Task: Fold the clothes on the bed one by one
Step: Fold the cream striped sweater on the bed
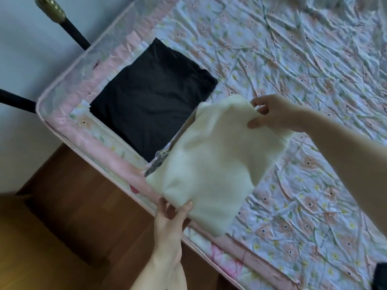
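Observation:
A folded cream-white garment (211,160) hangs just above the bed's near corner, held by both hands. My left hand (170,220) pinches its lower near edge, thumb on top. My right hand (272,114) grips its far upper corner. A black garment (150,103), folded into a flat rectangle, lies on the bed close to the corner, just left of the white one, whose edge overlaps it slightly. A patterned layer shows at the white garment's left edge.
The bed (293,59) wears a wrinkled floral sheet with a pink border. A black metal bedpost (69,30) with a brass knob rises at the far left. Brown wooden floor (73,206) lies beside the bed. A dark object (380,277) shows at the bottom right corner.

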